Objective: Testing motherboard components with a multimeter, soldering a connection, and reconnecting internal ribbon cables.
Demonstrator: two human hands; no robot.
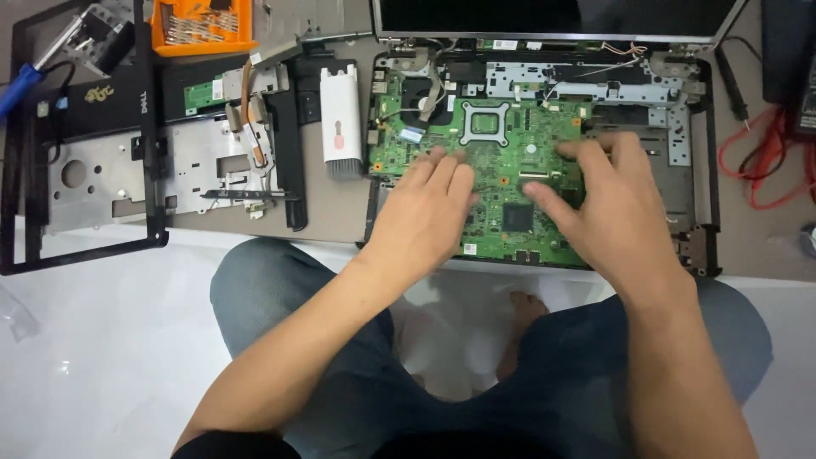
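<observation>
I see my left hand (425,212) and right hand (608,208) lying on the motherboard (497,136) in the laptop base (701,170), frame centre; brush (341,119) just left, parts tray (204,25) upper left

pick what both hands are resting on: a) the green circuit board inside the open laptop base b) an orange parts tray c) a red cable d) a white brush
a, since the left hand and right hand both lie flat, fingers spread, on the green circuit board seated in the laptop base.
</observation>
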